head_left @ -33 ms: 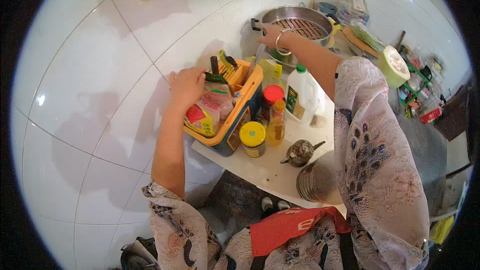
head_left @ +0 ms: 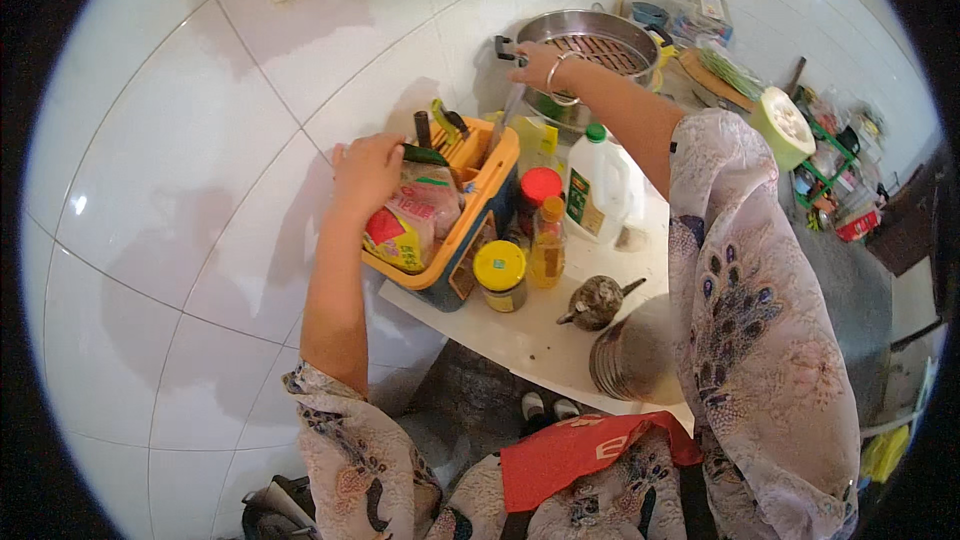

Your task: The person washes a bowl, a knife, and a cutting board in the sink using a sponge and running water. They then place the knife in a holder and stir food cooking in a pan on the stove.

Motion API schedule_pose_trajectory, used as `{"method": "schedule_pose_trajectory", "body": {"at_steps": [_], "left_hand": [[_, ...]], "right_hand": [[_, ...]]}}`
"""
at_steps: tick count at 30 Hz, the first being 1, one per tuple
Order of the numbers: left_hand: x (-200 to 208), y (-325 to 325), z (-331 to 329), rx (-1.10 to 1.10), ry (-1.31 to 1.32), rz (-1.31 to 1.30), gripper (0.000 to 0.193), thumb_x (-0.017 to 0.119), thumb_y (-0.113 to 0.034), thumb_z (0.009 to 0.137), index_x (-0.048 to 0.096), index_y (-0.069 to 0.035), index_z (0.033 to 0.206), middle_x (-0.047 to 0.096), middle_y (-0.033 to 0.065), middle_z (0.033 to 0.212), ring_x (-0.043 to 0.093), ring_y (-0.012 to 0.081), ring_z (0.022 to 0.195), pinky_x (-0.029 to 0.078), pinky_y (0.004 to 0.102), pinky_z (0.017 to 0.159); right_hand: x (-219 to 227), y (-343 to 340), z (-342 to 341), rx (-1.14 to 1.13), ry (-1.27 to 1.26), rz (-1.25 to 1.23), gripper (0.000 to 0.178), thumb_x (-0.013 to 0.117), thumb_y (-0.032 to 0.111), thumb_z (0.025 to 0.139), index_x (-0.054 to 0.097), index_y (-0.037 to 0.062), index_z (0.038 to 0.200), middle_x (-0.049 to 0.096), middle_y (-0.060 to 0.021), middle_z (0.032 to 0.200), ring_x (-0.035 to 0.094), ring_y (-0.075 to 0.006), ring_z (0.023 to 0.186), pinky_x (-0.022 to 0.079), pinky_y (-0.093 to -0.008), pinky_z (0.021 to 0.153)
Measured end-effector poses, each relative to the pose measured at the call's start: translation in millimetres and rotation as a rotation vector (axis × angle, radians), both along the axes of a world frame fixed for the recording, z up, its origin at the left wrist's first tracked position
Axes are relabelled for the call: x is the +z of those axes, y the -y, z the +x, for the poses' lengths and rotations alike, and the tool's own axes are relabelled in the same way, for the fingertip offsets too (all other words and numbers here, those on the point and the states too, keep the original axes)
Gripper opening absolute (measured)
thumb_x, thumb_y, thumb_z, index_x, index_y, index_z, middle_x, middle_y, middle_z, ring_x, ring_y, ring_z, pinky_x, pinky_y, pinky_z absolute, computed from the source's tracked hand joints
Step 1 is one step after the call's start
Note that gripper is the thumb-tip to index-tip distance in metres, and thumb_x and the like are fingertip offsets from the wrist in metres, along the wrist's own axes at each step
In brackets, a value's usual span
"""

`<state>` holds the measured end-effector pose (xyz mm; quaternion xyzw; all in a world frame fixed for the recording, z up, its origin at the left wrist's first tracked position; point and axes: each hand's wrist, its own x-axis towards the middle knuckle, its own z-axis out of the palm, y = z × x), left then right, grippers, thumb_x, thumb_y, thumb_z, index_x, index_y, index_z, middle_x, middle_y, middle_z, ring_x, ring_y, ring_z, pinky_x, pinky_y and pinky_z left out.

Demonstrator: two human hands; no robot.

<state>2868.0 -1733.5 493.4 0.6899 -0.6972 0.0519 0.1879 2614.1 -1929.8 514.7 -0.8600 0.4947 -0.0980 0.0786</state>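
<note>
My right hand point(head_left: 537, 67) is closed around the upper end of a knife point(head_left: 507, 114), its grey blade slanting down toward the slotted end of an orange and blue storage caddy point(head_left: 503, 178). My left hand point(head_left: 368, 172) curls over the caddy's left side, beside the bags; its fingertips are partly hidden. Inside the caddy lie a clear bag point(head_left: 428, 192) and a yellow and red packet point(head_left: 396, 238). A black handle and a yellow-green handle point(head_left: 449, 118) stick up from its far end.
Beside the caddy stand a yellow-lidded jar point(head_left: 500, 275), a red-lidded jar point(head_left: 541, 186), an oil bottle point(head_left: 549, 245) and a white jug point(head_left: 597, 190). A small dark pot point(head_left: 596, 303) and stacked plates point(head_left: 632, 355) sit nearer. Behind are a steamer pot point(head_left: 590, 32) and cut melon point(head_left: 783, 128).
The whole view has shifted slightly left. Both hands keep nearly the same places, with the knife still in the right one.
</note>
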Motion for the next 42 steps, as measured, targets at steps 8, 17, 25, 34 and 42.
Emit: {"method": "schedule_pose_trajectory", "body": {"at_steps": [8,17,25,34,42], "left_hand": [[3,-33,-63,-0.033,0.035,-0.467,0.032,0.053,-0.032,0.084,0.06,-0.016,0.111,0.058,0.0105,0.113,0.05,0.0254,0.111,0.021,0.0563,0.101],[14,-209,-156,0.302,0.109,-0.323,0.013,0.059,-0.017,0.072,0.065,-0.006,0.07,0.064,0.0138,0.082,0.058,0.0286,0.088,0.039,0.047,0.082],[-34,-505,-210,0.717,-0.501,-0.57,0.055,0.06,-0.01,0.076,0.044,-0.015,0.129,0.056,0.0153,0.102,0.055,0.0291,0.094,0.033,0.0443,0.097],[-63,-809,-340,1.39,-0.11,-0.331,0.067,0.06,-0.011,0.075,0.032,-0.013,0.136,0.042,0.0155,0.132,0.033,0.0321,0.127,0.022,0.0519,0.103],[-91,-1077,-540,1.868,-0.033,-0.562,0.043,0.063,-0.012,0.075,0.053,-0.003,0.116,0.056,0.0164,0.115,0.052,0.0303,0.108,0.04,0.0368,0.093]], "right_hand": [[23,-50,-76,0.387,0.099,-0.177,0.034,0.055,0.036,0.08,0.063,0.0068,0.094,0.064,-0.015,0.086,0.062,-0.0311,0.076,0.048,-0.0401,0.07],[69,-233,-90,0.54,0.09,-0.57,0.033,0.049,0.029,0.083,0.057,0.0016,0.067,0.057,-0.0209,0.066,0.056,-0.0367,0.064,0.044,-0.0466,0.06],[86,-439,-43,1.458,0.108,-0.25,0.065,0.065,0.009,0.07,0.039,0.0067,0.13,0.039,-0.0176,0.133,0.039,-0.0332,0.121,0.03,-0.0385,0.102],[26,-746,-32,2.138,0.309,-0.072,0.038,0.056,0.004,0.076,0.054,0.0059,0.113,0.058,-0.0155,0.105,0.055,-0.0319,0.097,0.044,-0.0383,0.087],[-39,-1014,-60,2.423,0.15,0.074,0.033,0.056,0.014,0.078,0.055,0.0023,0.109,0.057,-0.0184,0.107,0.053,-0.0331,0.102,0.042,-0.0384,0.09]]}}
